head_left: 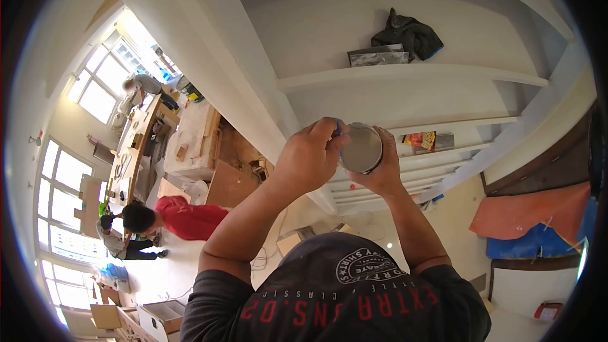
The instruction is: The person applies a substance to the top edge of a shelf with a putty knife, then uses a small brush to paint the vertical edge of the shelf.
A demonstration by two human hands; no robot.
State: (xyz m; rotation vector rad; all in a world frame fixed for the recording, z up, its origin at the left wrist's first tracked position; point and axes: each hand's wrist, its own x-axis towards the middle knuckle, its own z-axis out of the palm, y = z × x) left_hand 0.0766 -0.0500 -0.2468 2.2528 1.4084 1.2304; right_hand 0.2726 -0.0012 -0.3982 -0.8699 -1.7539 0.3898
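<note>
My right hand point(382, 176) holds a round metal can point(361, 148) from behind, its silvery flat end facing me. My left hand point(309, 156) is closed at the can's left rim and pinches a thin blue tool point(339, 130) against its edge. Both hands are raised in front of white built-in shelves point(405, 79). My dark printed shirt point(342, 297) fills the bottom of the view.
A black cloth point(408, 35) and a grey flat tool point(378, 56) lie on an upper shelf, a red-yellow packet point(420, 140) on a lower one. A person in a red shirt point(188, 219) bends by a long wooden table point(135, 145). Orange and blue sheets point(532, 218) lie at right.
</note>
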